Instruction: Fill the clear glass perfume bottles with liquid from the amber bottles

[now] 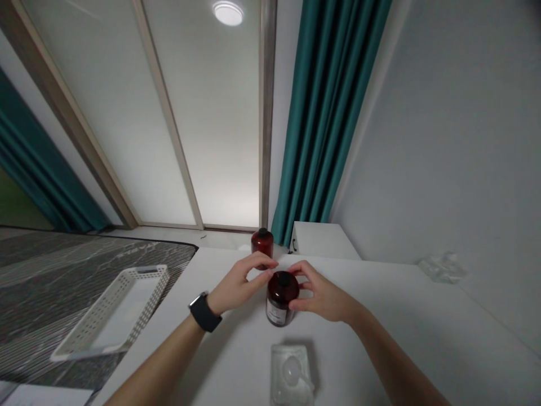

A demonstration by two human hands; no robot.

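Observation:
A dark brown bottle (pixel 282 288) with a black cap and a white label stands upright on the white table. Around its right side curl the fingers of my right hand (pixel 323 294), the thumb low by the label and the index finger up near the shoulder. My left hand (pixel 243 281), wearing a black watch on the wrist, reaches in from the left with its fingers stretched out beside the cap; whether it touches is unclear. Just beyond it stands a second reddish-brown bottle (pixel 262 242), partly hidden by that hand. Nearer me sits a clear pump bottle (pixel 289 375) with a whitish pump head.
On the grey striped surface at the left lies a white perforated basket (pixel 114 313). Crumpled clear plastic (pixel 443 267) rests at the table's far right edge. Behind the white table (pixel 359 355) are a white cabinet (pixel 323 239), a teal curtain (pixel 332 113) and frosted sliding doors (pixel 211 113).

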